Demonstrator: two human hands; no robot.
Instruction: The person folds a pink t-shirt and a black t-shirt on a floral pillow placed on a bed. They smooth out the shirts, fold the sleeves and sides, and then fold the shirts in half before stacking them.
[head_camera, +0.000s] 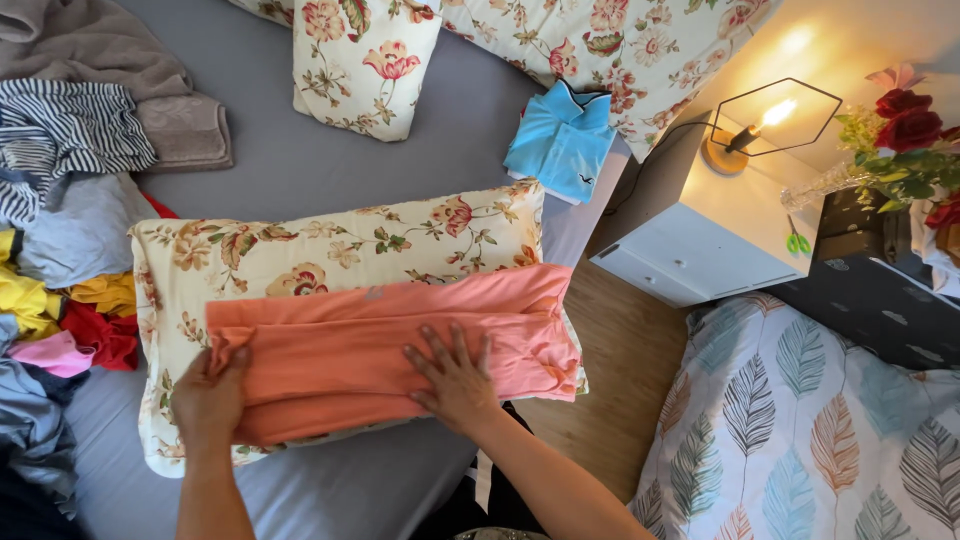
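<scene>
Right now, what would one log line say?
left hand: grips orange shirt edge | right hand: flat on shirt | shirt on floral pillow

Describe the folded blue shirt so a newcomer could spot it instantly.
Start at the grey bed and go to its edge nearest the white nightstand. The blue shirt lies there, folded, collar up, overlapping a floral pillow. It is the only light blue, neatly folded garment.

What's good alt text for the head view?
Two bare hands work an orange garment lying on a floral pillow on a grey bed: the left hand grips its edge, the right hand lies flat. Mixed clothes are piled left.
</scene>
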